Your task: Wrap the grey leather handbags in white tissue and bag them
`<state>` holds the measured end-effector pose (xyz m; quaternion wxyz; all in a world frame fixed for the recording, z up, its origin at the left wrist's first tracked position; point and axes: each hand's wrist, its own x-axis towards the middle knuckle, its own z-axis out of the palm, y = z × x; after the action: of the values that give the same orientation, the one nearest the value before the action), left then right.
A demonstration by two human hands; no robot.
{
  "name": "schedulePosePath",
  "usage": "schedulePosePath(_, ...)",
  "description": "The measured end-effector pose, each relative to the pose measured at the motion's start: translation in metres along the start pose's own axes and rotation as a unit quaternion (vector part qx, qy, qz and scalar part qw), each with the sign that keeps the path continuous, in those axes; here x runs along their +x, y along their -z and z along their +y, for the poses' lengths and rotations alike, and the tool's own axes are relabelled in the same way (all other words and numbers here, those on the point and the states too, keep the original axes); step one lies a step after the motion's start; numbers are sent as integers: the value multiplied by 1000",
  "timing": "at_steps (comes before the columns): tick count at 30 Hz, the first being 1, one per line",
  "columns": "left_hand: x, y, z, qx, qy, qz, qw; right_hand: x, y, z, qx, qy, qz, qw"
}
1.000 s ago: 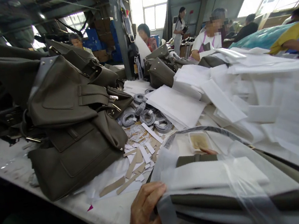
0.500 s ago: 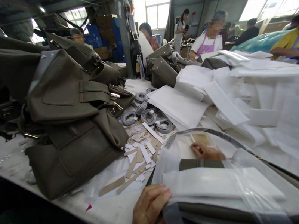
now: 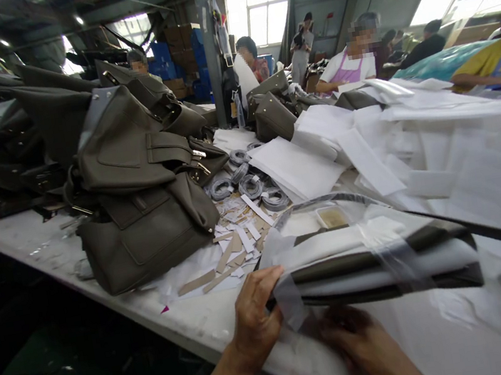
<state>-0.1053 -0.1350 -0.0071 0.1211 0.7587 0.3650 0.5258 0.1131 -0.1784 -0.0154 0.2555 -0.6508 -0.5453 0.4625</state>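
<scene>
1. The left hand (image 3: 258,313) grips the left end of a flat bundle (image 3: 330,271), with its fingers on the upper side.
2. This bundle lies on the white surface (image 3: 197,316), near its front edge; it shows dark material, white padding (image 3: 328,243) and clear film (image 3: 397,256).
3. The right hand (image 3: 349,330) is just in front of the bundle. It is blurred, so I cannot tell if it is closed or holds something.
4. Behind the bundle there is a small tray (image 3: 332,217).
5. To the left, dark bags (image 3: 125,147) are heaped; between, coils (image 3: 250,186) and paper strips (image 3: 236,247) lie.
</scene>
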Motion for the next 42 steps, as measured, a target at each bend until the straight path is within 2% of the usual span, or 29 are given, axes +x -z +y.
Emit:
schedulePosePath(5, -4, -6, -2, 23, -26, -37, 999, -38, -27, 4, 110, -33, -37, 993)
schedulePosePath(11, -15, -17, -1, 107, -133, -140, 975, -59, -35, 14, 236, -95, -101, 962)
schedulePosePath(14, -17, -23, 0, 121, -142, -153, 971, -61, -39, 19, 280, -100, -125, 946)
schedulePosePath(16, -17, -24, 0, 124, -141, -161, 969, -63, -38, 19, 281, -109, -151, 941)
schedulePosePath(19, -18, -21, 1, 114, -143, -178, 967, -68, -21, 5, 198, -107, -189, 956)
schedulePosePath(21, -17, -18, 1, 105, -145, -182, 967, -72, -1, -13, 114, -56, -158, 979)
schedulePosePath(23, -17, -17, 1, 92, -151, -188, 966, -71, 19, -32, 21, 72, -61, 995)
schedulePosePath(24, -17, -17, 0, 83, -151, -193, 966, -68, 27, -39, -30, 156, -2, 987)
schedulePosePath(26, -16, -17, -1, 65, -147, -199, 967, -59, 36, -46, -140, 308, 88, 937)
schedulePosePath(28, -15, -18, -2, 51, -139, -198, 969, -46, 36, -45, -229, 395, 120, 881)
schedulePosePath(29, -15, -18, -2, 45, -135, -193, 971, -40, 33, -42, -261, 417, 119, 862)
schedulePosePath(31, -14, -18, -1, 32, -130, -186, 973, -31, 27, -36, -291, 437, 105, 844)
schedulePosePath(37, -13, -16, 1, 27, -107, -221, 969, -27, 14, -36, -289, 428, 135, 846)
schedulePosePath(42, -6, -8, 4, 9, -94, -251, 963, -20, 6, -41, -377, 419, 163, 810)
